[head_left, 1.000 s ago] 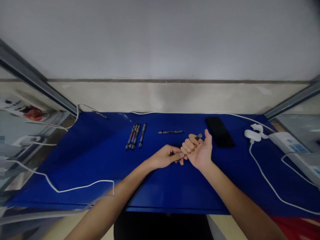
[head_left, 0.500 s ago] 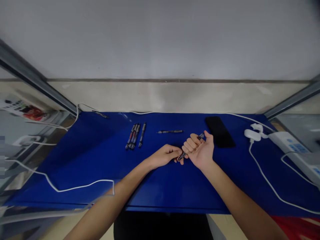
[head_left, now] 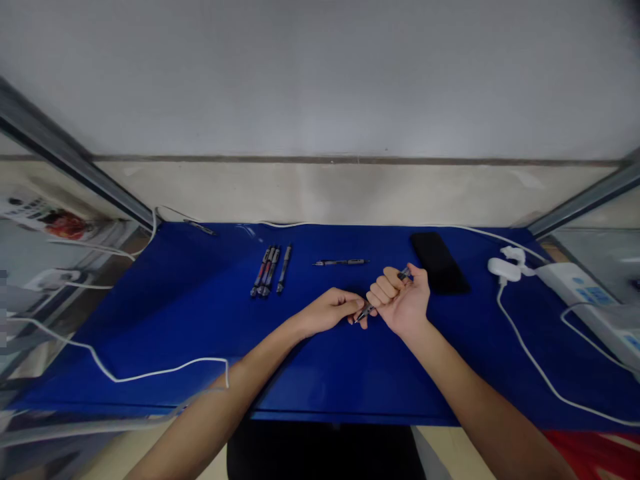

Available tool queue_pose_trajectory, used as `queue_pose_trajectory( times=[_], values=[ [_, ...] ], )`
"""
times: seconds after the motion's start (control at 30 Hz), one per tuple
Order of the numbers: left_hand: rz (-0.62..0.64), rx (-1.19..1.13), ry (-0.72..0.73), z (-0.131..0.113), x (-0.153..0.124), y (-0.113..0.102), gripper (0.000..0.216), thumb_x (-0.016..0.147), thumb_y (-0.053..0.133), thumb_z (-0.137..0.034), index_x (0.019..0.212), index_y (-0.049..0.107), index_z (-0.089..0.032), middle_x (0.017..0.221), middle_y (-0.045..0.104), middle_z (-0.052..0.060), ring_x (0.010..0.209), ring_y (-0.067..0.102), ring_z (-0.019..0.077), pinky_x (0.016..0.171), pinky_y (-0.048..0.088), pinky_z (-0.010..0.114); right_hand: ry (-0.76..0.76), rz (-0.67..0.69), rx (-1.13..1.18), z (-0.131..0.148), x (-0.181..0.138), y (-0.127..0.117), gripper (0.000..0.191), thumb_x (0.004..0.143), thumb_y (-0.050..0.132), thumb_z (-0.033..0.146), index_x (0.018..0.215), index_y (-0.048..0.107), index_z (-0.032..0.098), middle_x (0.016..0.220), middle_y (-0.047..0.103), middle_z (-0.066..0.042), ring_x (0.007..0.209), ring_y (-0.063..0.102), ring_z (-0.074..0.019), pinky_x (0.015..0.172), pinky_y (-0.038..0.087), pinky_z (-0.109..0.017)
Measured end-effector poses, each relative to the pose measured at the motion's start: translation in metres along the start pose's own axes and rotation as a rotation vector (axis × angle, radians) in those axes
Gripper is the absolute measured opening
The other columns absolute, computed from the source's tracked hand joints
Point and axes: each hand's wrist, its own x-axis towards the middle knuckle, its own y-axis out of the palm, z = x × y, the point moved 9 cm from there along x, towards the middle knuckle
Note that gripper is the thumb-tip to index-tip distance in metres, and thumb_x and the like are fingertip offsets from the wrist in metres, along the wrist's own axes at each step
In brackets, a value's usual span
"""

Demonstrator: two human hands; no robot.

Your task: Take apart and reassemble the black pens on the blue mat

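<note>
A dark retractable pen (head_left: 367, 311) slants between my two hands above the blue table (head_left: 325, 373). My right hand (head_left: 400, 300) is palm up, its fingers curled round the pen's barrel and its thumb at the upper end. The pen's pointed lower end sticks out toward the lower left. Beside that end is my left hand (head_left: 334, 311), with thumb and fingers pinched on the pen's lower part. Just beyond my hands, another pen (head_left: 343, 263) lies crosswise. To the left, several pens (head_left: 265, 272) lie side by side, with a single pen (head_left: 284, 269) just right of them.
A black phone (head_left: 440, 263) lies to the right of my hands. Farther right are a white charger (head_left: 504, 269) with its cable and a white power strip (head_left: 590, 300). One more pen (head_left: 201, 228) is at the back left. A white cable (head_left: 165, 372) crosses the left side.
My right hand's fingers and the pen have shifted very slightly, with the thumb now more bent at the pen's upper end. My left hand and the pens on the table stay put.
</note>
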Motion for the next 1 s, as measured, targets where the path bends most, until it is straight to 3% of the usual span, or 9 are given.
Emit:
queue_pose_trajectory(
  times=[0.17, 0.33, 0.53, 0.67, 0.77, 0.9, 1.0],
  values=[
    [-0.007, -0.014, -0.013, 0.000, 0.000, -0.001, 0.042, 0.095, 0.048, -0.045, 0.083, 0.069, -0.010, 0.078, 0.069, 0.009, 0.066, 0.050, 0.0123, 0.069, 0.040, 0.026, -0.024, -0.064, 0.002, 0.001, 0.000, -0.003, 0.049, 0.084, 0.038, 0.056, 0.054, 0.019, 0.023, 0.044, 0.015, 0.007, 0.041, 0.013, -0.0105, 0.040, 0.021, -0.028],
    [0.002, -0.001, -0.007, 0.001, 0.001, 0.000, 0.042, 0.094, 0.049, -0.044, 0.079, 0.068, -0.010, 0.076, 0.069, 0.008, 0.065, 0.049, 0.0118, 0.068, 0.039, 0.026, 0.012, 0.000, -0.015, -0.001, 0.000, 0.000, 0.045, 0.083, 0.038, 0.049, 0.052, 0.018, 0.023, 0.044, 0.011, 0.007, 0.041, 0.012, -0.0104, 0.041, 0.020, -0.029],
    [-0.015, -0.003, -0.023, 0.002, 0.001, -0.001, 0.043, 0.093, 0.052, -0.047, 0.087, 0.070, -0.010, 0.077, 0.069, 0.008, 0.066, 0.052, 0.0120, 0.067, 0.041, 0.025, -0.039, -0.022, -0.038, 0.003, 0.000, -0.005, 0.053, 0.084, 0.038, 0.062, 0.052, 0.023, 0.023, 0.046, 0.015, 0.007, 0.042, 0.015, -0.0105, 0.042, 0.023, -0.028],
    [-0.036, -0.022, -0.027, 0.005, 0.001, -0.002, 0.041, 0.090, 0.058, -0.048, 0.094, 0.071, -0.009, 0.073, 0.066, 0.006, 0.066, 0.054, 0.0115, 0.064, 0.040, 0.024, -0.033, 0.043, -0.119, 0.000, 0.001, 0.004, 0.057, 0.088, 0.037, 0.066, 0.052, 0.028, 0.023, 0.047, 0.019, 0.006, 0.042, 0.021, -0.0107, 0.043, 0.028, -0.028],
    [-0.115, -0.047, -0.025, 0.008, 0.000, -0.010, 0.041, 0.089, 0.059, -0.049, 0.090, 0.071, -0.010, 0.066, 0.061, 0.002, 0.061, 0.053, 0.0096, 0.061, 0.039, 0.022, -0.098, 0.068, -0.263, 0.004, 0.005, 0.010, 0.056, 0.091, 0.039, 0.064, 0.055, 0.040, 0.022, 0.050, 0.031, 0.004, 0.046, 0.036, -0.0121, 0.050, 0.040, -0.029],
    [-0.225, -0.063, -0.019, 0.008, -0.003, -0.024, 0.042, 0.088, 0.060, -0.050, 0.089, 0.071, -0.010, 0.066, 0.059, 0.002, 0.061, 0.052, 0.0094, 0.060, 0.039, 0.022, -0.385, -0.030, -0.630, 0.031, 0.007, 0.004, 0.044, 0.092, 0.048, 0.058, 0.074, 0.062, 0.020, 0.077, 0.060, -0.005, 0.071, 0.059, -0.0174, 0.068, 0.051, -0.034],
    [-0.221, -0.059, -0.018, 0.006, -0.004, -0.027, 0.042, 0.087, 0.062, -0.050, 0.096, 0.071, -0.010, 0.070, 0.061, 0.003, 0.063, 0.053, 0.0101, 0.061, 0.041, 0.022, -0.482, -0.050, -0.895, 0.045, 0.006, 0.000, 0.033, 0.093, 0.053, 0.050, 0.086, 0.066, 0.021, 0.080, 0.060, -0.003, 0.067, 0.059, -0.0154, 0.064, 0.049, -0.031]
  ],
)
